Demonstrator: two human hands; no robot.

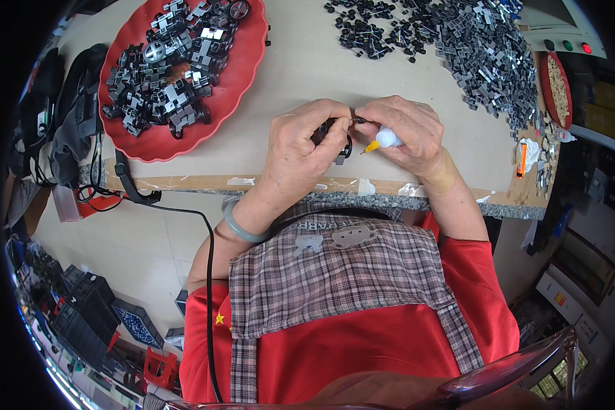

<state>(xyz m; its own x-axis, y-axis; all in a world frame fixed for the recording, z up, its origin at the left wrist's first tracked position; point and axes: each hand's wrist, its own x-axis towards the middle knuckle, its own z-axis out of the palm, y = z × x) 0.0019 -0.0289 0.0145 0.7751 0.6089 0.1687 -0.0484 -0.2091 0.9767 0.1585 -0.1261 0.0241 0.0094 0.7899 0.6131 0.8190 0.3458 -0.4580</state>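
Observation:
Close to the table's front edge, my left hand (295, 145) is closed around a small dark toy car piece (324, 130) with black wheels, mostly hidden by the fingers. My right hand (414, 131) meets it from the right, thumb and forefinger pinched at a tiny dark part (357, 119) against the toy. Tucked in the curled fingers of that hand is a small white glue bottle (388, 138), its yellow nozzle (371, 146) and thin tip pointing down and left. Exactly how the pinched part joins the toy cannot be made out.
A red scalloped tray (249, 89) full of dark and silver toy vehicles stands at the left. Grey plastic pieces (485, 55) are heaped at the far right, beside black wheels on axles (376, 31). An orange cutter (523, 158) lies near the right edge. A black cable (205, 222) hangs at left.

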